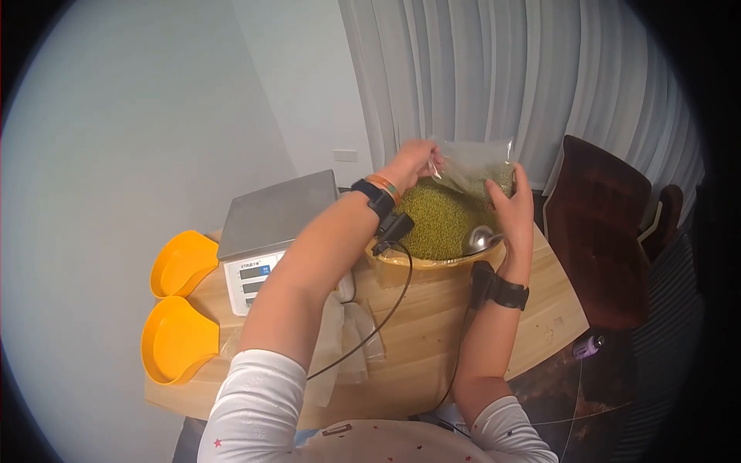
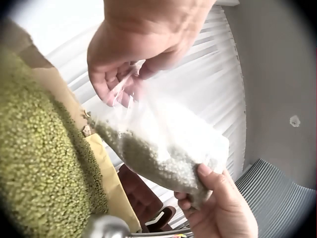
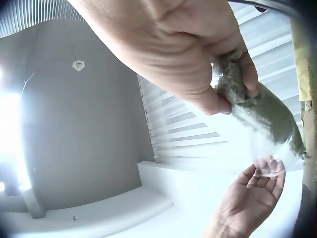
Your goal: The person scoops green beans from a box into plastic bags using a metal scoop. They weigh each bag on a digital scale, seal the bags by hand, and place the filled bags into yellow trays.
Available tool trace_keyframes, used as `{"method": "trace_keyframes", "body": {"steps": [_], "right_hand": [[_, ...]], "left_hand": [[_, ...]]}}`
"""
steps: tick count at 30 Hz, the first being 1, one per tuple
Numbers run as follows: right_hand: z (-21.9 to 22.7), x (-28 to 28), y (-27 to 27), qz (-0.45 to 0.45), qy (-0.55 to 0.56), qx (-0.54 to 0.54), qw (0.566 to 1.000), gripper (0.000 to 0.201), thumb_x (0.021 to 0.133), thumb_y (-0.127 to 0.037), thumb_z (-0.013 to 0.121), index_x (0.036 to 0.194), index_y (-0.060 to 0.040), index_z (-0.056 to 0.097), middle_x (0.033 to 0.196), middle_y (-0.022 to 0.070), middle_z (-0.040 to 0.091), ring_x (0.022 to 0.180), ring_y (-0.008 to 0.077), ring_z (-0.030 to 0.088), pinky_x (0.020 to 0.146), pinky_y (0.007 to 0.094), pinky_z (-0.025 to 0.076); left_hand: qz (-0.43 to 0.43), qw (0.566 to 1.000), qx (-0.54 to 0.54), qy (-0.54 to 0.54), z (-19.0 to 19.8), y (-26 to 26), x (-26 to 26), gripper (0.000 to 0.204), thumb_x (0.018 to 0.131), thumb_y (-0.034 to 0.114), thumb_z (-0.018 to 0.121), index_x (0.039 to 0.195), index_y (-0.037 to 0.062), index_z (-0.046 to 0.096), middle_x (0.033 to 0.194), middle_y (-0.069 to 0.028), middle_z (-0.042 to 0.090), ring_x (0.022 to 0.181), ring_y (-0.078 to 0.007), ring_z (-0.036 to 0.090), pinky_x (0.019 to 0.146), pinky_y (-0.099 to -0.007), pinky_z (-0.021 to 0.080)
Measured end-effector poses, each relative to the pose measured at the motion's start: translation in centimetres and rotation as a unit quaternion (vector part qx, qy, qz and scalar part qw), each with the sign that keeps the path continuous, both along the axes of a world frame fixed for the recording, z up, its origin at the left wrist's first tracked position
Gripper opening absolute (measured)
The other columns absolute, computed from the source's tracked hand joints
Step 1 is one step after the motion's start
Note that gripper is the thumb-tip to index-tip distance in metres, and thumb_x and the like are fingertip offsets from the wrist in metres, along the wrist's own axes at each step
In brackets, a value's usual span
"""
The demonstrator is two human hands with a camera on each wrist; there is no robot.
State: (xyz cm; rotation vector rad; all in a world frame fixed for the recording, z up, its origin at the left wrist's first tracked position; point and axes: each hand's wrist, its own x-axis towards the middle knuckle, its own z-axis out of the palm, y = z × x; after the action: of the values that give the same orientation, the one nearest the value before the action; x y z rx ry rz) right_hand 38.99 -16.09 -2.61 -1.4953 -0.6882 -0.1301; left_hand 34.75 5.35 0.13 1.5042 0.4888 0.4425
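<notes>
A clear plastic bag point(image 2: 158, 144) partly filled with green mung beans hangs between both hands above the open box. My left hand point(image 2: 143, 54) pinches the gathered, bean-free end of the bag. At the other end my right hand point(image 2: 223, 203) grips the corner where beans bunch up, thumb on top; the right wrist view shows this right hand point(image 3: 198, 64) curled round the bag's filled end. Below, the box point(image 1: 401, 276) holds a large heap of loose mung beans point(image 1: 436, 220). A metal scoop point(image 1: 478, 239) rests on the beans near the right hand.
Left of the box stands a digital scale point(image 1: 278, 208) with a grey platform. Two yellow scoop-shaped trays point(image 1: 179, 343) sit at the table's left edge. Flat plastic bags point(image 1: 340, 347) lie in front of the scale. A dark red chair point(image 1: 594, 224) is beyond the table point(image 1: 532, 339) at right.
</notes>
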Motion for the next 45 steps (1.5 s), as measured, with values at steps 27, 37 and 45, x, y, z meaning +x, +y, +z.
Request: {"method": "trace_keyframes", "body": {"steps": [27, 37, 45], "right_hand": [[3.8, -3.8, -2.9, 0.069, -0.039, 0.108, 0.991, 0.037, 0.087, -0.004, 0.071, 0.123, -0.0004, 0.062, 0.098, 0.0045, 0.057, 0.071, 0.0054, 0.051, 0.064, 0.021, 0.044], [3.9, -3.6, -3.9, 0.073, -0.091, 0.105, 0.988, 0.035, 0.089, 0.01, 0.057, 0.122, -0.0008, 0.063, 0.097, 0.0019, 0.05, 0.073, 0.0045, 0.05, 0.065, 0.0203, 0.046], [4.6, -4.4, -4.3, 0.037, -0.08, 0.122, 0.989, 0.03, 0.092, 0.002, 0.062, 0.121, -0.0018, 0.064, 0.097, 0.0015, 0.047, 0.07, 0.0046, 0.048, 0.064, 0.0191, 0.043]], "left_hand": [[-0.082, 0.987, -0.13, 0.052, -5.4, -1.1, -0.3, 0.019, 0.103, 0.019, 0.043, 0.095, 0.0074, 0.055, 0.069, -0.0005, 0.054, 0.054, -0.0122, 0.049, 0.048, -0.0251, 0.044], [-0.07, 0.982, -0.165, 0.053, -4.7, -1.9, -1.7, 0.015, 0.102, 0.017, 0.043, 0.097, 0.0075, 0.054, 0.067, 0.002, 0.045, 0.052, -0.0093, 0.04, 0.046, -0.023, 0.038], [-0.048, 0.982, -0.181, 0.04, -4.4, -2.0, -2.0, 0.016, 0.102, 0.017, 0.043, 0.092, 0.011, 0.054, 0.065, 0.004, 0.04, 0.052, -0.0087, 0.035, 0.047, -0.0236, 0.032]]}}
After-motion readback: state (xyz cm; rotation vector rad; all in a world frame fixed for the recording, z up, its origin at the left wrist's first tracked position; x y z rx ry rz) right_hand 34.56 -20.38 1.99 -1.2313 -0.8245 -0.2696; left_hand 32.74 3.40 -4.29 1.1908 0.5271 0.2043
